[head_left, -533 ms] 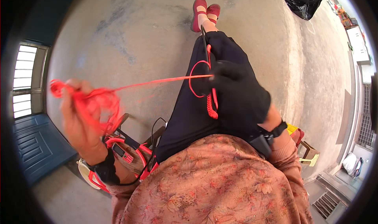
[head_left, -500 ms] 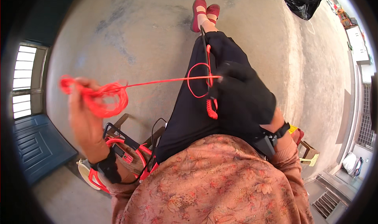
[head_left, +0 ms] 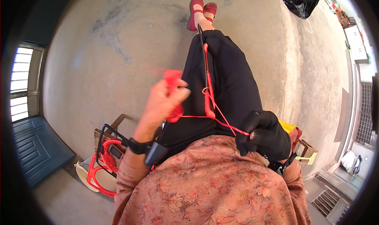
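My bare left hand (head_left: 158, 100) is closed around a bundle of red cord (head_left: 173, 78), blurred by motion, over my left thigh. Between my legs a thin black rod (head_left: 201, 34) lies lengthwise, reaching toward my ankles. Red cord is wound in tight turns (head_left: 207, 106) on the rod's near part, with a small loop at its top. One strand runs from these turns to the bundle. Another strand (head_left: 229, 125) goes to my black-gloved right hand (head_left: 268, 136), where thumb and fingers pinch it near my right hip.
At my left side stand a red-and-black frame (head_left: 103, 154) and a pale round container (head_left: 85, 173). A blue panelled door (head_left: 37, 150) is farther left. To my right sit a cardboard box (head_left: 307, 150) and a yellow item (head_left: 287, 126). A black plastic bag (head_left: 302, 3) lies far right.
My left hand has swung right with the cord bundle, from the far left to my thigh. My right hand has pulled back toward my hip with a strand, and the large loop has shrunk.
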